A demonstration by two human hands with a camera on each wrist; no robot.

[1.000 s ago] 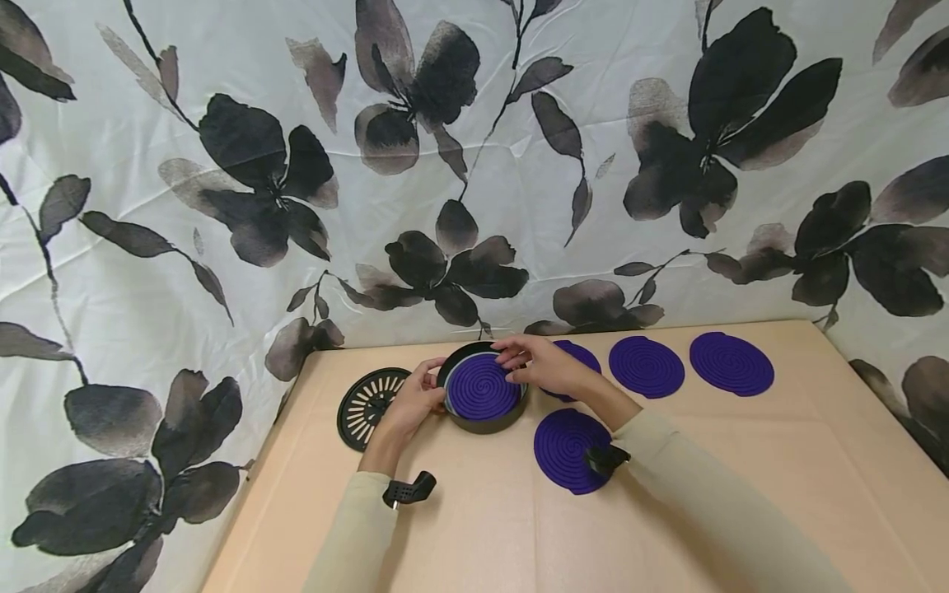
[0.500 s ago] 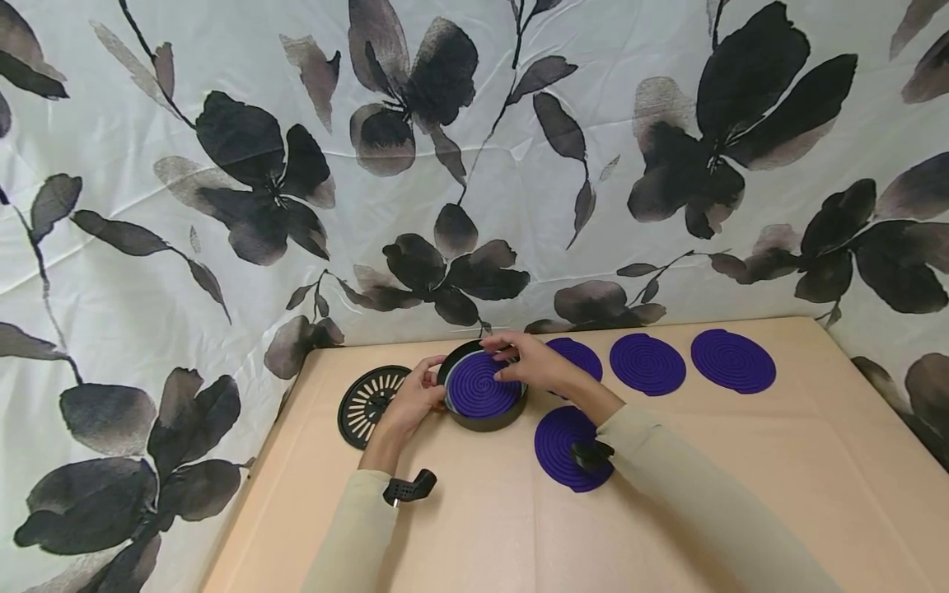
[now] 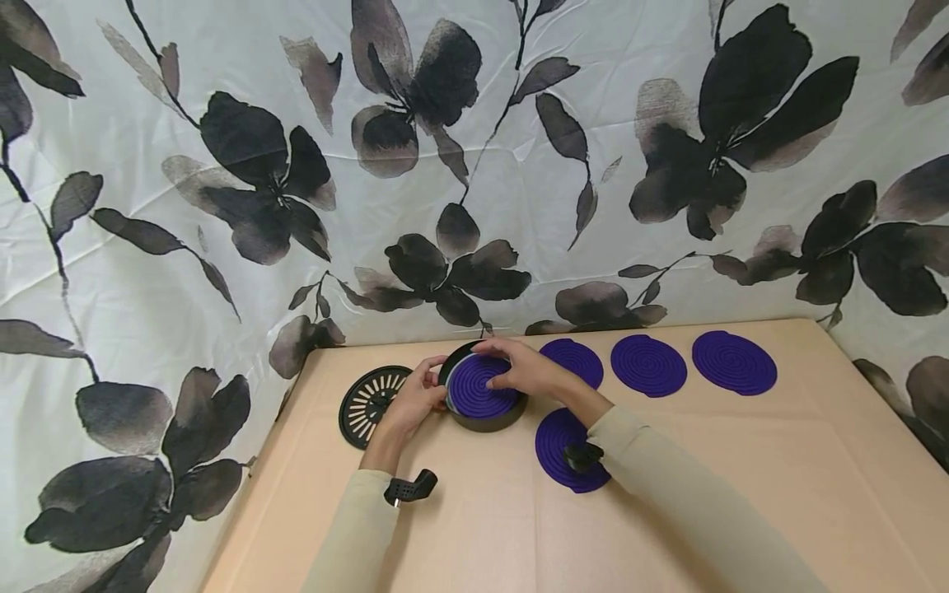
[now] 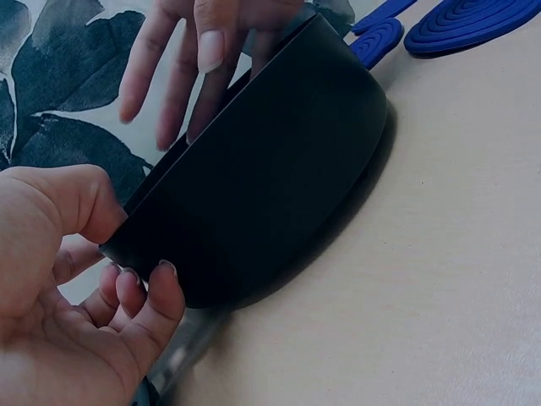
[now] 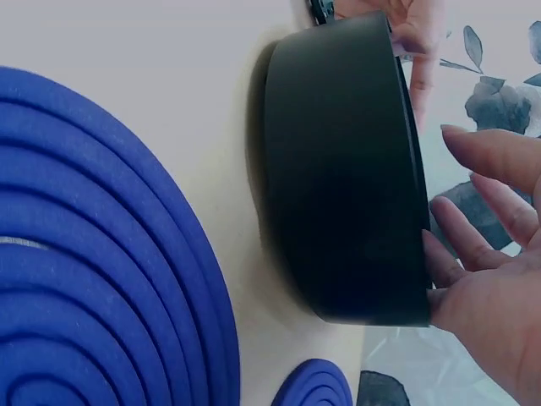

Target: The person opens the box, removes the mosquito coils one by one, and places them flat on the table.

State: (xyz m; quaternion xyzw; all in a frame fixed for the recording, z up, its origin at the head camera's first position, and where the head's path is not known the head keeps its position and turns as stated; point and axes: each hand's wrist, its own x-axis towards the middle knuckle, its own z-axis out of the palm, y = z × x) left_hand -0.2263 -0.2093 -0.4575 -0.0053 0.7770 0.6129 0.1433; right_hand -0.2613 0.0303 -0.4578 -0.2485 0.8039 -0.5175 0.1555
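Observation:
A round black coaster holder (image 3: 485, 426) with a flat base stands near the table's back edge, and a purple spiral-grooved coaster (image 3: 474, 399) lies inside it. At its left side, my left hand (image 3: 412, 399) pinches the rim between thumb and fingers. My right hand (image 3: 525, 368) reaches over the opening from the right, thumb and fingers spread above the coaster. In the left wrist view, the fingers of the right hand (image 4: 211, 68) point down past the rim of the holder (image 4: 270, 169). The holder wall hides the coaster in both wrist views.
A black slotted disc (image 3: 362, 412) lies left of the holder, partly behind the left hand. Three purple coasters, the middle one (image 3: 648, 366) among them, line the back right. Another coaster (image 3: 556, 445) lies nearer, under the right wrist. A floral cloth (image 3: 474, 165) hangs behind the table.
My right hand has shifted slightly left, and its fingers have come lower over the coaster in the holder. The left hand stays at the holder's left rim.

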